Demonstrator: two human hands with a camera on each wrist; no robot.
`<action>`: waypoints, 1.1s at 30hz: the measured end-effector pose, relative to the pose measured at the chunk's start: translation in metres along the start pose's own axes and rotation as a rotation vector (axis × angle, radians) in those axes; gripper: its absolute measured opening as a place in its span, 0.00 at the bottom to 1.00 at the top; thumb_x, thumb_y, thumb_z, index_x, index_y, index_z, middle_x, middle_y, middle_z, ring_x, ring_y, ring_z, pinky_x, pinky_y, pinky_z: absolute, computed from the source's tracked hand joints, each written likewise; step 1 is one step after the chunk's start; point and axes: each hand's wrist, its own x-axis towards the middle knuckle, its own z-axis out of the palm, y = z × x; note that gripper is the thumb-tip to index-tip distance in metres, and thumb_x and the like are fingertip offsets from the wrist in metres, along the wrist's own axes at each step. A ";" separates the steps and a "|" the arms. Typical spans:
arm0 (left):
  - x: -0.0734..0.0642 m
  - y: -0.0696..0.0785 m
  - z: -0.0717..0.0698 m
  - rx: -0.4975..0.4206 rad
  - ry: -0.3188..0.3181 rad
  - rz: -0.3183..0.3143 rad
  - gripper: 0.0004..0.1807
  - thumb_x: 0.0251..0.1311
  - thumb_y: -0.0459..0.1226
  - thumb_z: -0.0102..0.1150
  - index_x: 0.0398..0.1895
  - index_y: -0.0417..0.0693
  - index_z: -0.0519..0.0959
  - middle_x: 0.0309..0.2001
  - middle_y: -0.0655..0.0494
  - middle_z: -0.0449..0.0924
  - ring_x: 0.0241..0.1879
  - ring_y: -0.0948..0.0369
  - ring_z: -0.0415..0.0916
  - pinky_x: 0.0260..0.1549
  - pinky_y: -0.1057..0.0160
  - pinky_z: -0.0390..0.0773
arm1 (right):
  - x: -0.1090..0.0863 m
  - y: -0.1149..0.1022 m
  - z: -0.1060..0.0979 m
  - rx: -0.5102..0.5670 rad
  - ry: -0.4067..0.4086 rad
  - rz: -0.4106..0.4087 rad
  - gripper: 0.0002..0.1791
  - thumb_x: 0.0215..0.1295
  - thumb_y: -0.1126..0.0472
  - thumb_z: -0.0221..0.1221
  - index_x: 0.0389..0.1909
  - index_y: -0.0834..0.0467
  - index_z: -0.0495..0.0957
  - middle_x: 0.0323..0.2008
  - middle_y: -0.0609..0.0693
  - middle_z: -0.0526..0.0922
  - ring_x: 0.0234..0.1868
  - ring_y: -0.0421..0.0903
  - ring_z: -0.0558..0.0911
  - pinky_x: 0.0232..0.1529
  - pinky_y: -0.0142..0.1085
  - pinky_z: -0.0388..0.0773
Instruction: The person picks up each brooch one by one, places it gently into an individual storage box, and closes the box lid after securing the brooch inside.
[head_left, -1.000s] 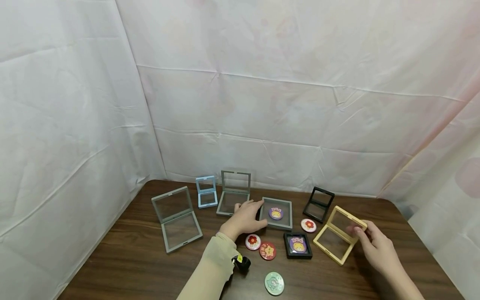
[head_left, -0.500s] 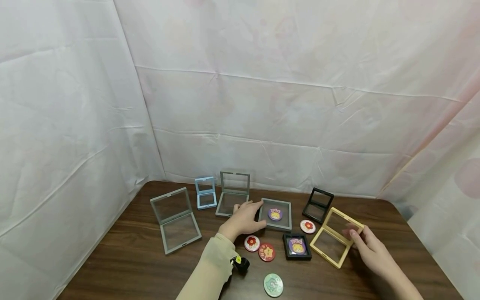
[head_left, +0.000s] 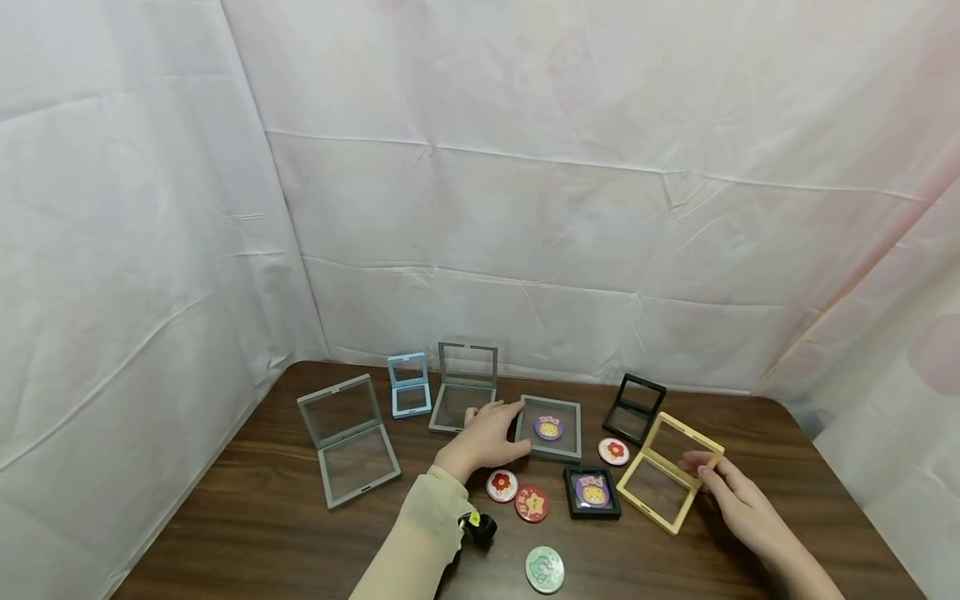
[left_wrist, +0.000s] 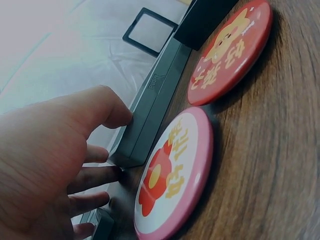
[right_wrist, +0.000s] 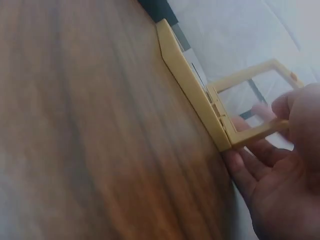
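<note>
My left hand (head_left: 487, 440) rests at the left end of a closed grey display frame (head_left: 569, 417), which holds a purple badge (head_left: 548, 427) with a yellow animal face. In the left wrist view its thumb (left_wrist: 117, 111) touches the frame's side, and the other fingers extend loosely past the corner. On the right, my right hand (head_left: 738, 502) pinches the raised lid of an open yellow display frame (head_left: 670, 469) between thumb and fingers. The right wrist view has the yellow frame's hinge (right_wrist: 218, 111) low by the table, with fingers behind the clear film.
Badges lie nearby: white with a red flower (head_left: 502, 485), red with a star (head_left: 532, 503), green (head_left: 544, 569), another flower badge (head_left: 613, 452). A closed black frame (head_left: 592, 511) holds a purple badge. Open frames stand behind: grey (head_left: 350, 433), blue (head_left: 410, 384), grey (head_left: 468, 384), black (head_left: 635, 408).
My right hand has shifted the yellow frame slightly left, toward the black frames. The left hand stays at the grey frame. The whole head view has drifted a little.
</note>
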 end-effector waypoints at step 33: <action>0.001 0.001 -0.001 -0.001 0.001 0.000 0.40 0.74 0.52 0.63 0.85 0.51 0.68 0.79 0.49 0.72 0.82 0.45 0.60 0.66 0.37 0.62 | -0.002 0.016 0.008 0.115 0.169 -0.151 0.14 0.87 0.66 0.52 0.62 0.69 0.80 0.57 0.58 0.88 0.57 0.30 0.84 0.54 0.24 0.81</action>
